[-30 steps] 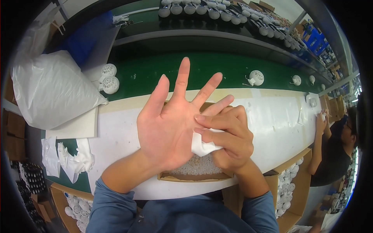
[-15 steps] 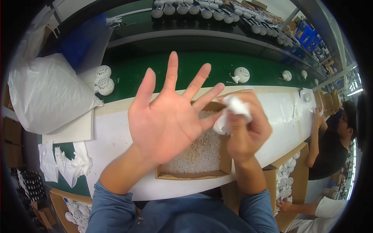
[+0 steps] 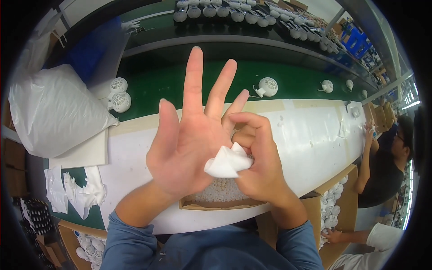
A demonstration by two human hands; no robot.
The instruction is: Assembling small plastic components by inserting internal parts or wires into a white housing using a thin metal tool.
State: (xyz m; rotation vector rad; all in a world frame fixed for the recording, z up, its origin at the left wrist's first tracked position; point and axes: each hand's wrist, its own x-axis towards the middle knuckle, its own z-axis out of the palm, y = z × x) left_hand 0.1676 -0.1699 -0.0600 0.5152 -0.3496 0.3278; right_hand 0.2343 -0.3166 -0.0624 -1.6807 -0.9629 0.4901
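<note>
My left hand point(image 3: 191, 135) is raised palm up with its fingers spread, above the white worktop point(image 3: 310, 135). My right hand point(image 3: 258, 159) is shut on a crumpled white cloth point(image 3: 227, 163) and presses it against the left palm near the base of the little finger. Below both hands lies a shallow cardboard tray point(image 3: 216, 203) holding several small white pieces, partly hidden by my hands.
A green belt point(image 3: 292, 76) carries round white parts point(image 3: 267, 86), two more point(image 3: 119, 94) at left. A big white plastic bag point(image 3: 54, 112) lies at left, white wrappers point(image 3: 83, 191) below it. Cardboard boxes of white parts point(image 3: 330, 211) stand at right, where a seated person point(image 3: 382, 162) works.
My right hand has brought the white cloth from beside the left fingers back onto the left palm. The left hand has tilted slightly, fingers closer together.
</note>
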